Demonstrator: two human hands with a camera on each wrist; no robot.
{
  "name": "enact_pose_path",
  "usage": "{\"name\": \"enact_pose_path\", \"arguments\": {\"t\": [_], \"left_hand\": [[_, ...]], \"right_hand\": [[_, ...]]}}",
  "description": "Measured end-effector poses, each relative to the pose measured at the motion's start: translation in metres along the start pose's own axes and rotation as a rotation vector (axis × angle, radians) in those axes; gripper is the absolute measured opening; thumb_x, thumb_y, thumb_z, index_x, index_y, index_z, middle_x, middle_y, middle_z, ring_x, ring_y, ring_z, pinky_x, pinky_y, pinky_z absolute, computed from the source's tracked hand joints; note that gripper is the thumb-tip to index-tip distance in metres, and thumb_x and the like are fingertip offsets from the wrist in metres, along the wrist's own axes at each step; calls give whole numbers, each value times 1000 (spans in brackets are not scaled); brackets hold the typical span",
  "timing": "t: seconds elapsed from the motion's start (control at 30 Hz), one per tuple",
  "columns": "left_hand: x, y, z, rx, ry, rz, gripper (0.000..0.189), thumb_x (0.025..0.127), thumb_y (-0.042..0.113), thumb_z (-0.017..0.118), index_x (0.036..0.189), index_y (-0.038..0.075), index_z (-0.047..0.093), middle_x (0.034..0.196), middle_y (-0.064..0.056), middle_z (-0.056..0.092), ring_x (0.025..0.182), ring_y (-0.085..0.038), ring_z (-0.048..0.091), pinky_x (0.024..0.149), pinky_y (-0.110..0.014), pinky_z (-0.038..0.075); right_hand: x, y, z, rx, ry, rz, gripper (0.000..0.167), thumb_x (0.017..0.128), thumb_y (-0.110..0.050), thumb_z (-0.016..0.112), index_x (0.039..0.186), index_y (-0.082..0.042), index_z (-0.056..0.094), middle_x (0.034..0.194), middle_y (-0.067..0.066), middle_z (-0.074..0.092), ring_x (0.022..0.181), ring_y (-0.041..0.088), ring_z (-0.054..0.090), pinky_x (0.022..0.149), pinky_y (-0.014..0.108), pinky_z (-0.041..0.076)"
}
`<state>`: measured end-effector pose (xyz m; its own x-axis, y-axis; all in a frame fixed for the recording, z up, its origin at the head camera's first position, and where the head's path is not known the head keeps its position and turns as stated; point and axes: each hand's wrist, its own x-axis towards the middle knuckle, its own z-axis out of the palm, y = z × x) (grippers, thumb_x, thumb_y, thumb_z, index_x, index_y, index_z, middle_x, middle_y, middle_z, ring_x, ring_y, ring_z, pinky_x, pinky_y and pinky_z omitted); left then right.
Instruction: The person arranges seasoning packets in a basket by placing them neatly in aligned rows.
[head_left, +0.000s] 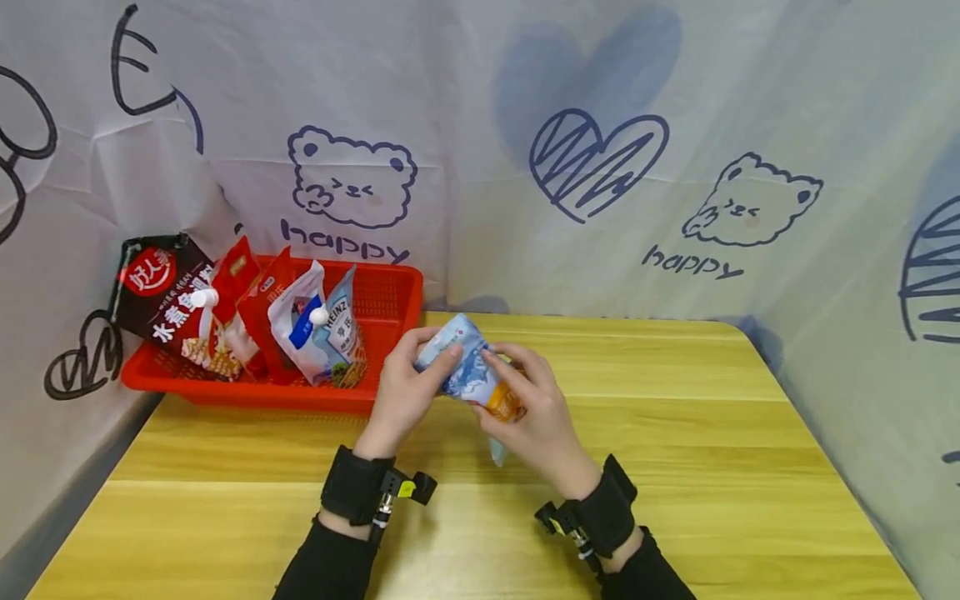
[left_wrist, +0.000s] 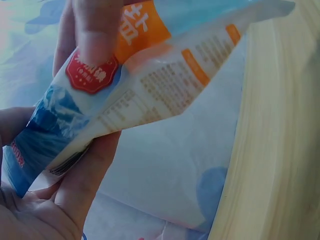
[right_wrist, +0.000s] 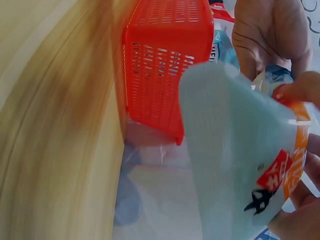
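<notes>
A blue, white and orange bag of salt (head_left: 474,371) is held above the table between both hands. My left hand (head_left: 401,390) grips one end, its thumb across the printed face. The other end is in my right hand (head_left: 542,421), with fingers on the front. In the left wrist view the bag (left_wrist: 165,85) is creased, and its pale back panel with small print shows. The right wrist view has the pale teal end of the bag (right_wrist: 235,125) sticking out loose past the right hand. Some fingers are hidden behind the bag.
A red plastic basket (head_left: 393,333) stands at the back left of the wooden table (head_left: 675,467). Several upright food pouches lean in it, including a black one (head_left: 161,287), red ones and a Heinz pouch (head_left: 342,333). A drawn-on white cloth (head_left: 480,150) hangs behind.
</notes>
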<state>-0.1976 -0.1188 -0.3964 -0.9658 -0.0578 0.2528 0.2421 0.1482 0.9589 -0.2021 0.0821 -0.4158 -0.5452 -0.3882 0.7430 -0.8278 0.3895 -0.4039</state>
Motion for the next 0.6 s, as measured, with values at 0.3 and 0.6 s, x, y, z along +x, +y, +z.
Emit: {"name": "enact_pose_path", "arguments": {"t": [0.3,0.6], "left_hand": [[-3,12,-2,-10,23,24,41,101,20,71,135,1,58,115,-18,71,85,-20,68,73,-26,59],[-6,17,-5,-143,41,48,37,104,12,65,138,2,55,119,-19,67,86,-18,68,78,-28,61]], "right_hand": [[1,7,-14,210,-29,153,57,93,-9,78,146,-6,57,143,11,58,123,29,60,98,44,54],[-1,24,-27,502,-5,462,61,96,-5,72,153,-7,50,144,16,59,125,29,61,99,38,54]]}}
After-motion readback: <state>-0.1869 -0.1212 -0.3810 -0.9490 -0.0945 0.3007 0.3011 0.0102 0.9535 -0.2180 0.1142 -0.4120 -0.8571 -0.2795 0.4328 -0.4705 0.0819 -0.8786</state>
